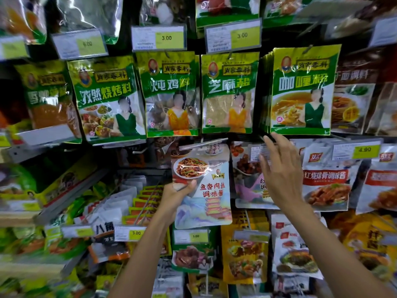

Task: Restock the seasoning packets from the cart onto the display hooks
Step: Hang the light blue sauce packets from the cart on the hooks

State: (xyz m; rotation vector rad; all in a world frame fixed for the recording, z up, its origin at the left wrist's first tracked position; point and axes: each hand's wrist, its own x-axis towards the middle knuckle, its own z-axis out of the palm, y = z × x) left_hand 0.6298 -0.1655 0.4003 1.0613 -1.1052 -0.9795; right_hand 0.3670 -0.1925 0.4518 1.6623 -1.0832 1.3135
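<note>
The left hand [175, 195] hides its fingers behind the sauce packet [202, 190]; only the thumb shows. At three o'clock from it, the right hand [279, 168] covers much of a pink packet [245, 183] and part of a price tag [254, 152]. The top packets [227, 9] at twelve o'clock are cropped by the frame edge. The left packets [21, 190] at eight o'clock blur unreadably.

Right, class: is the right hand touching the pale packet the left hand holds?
Apart. In the head view a pink hanging packet shows in the gap between the right hand and the pale packet.
</note>
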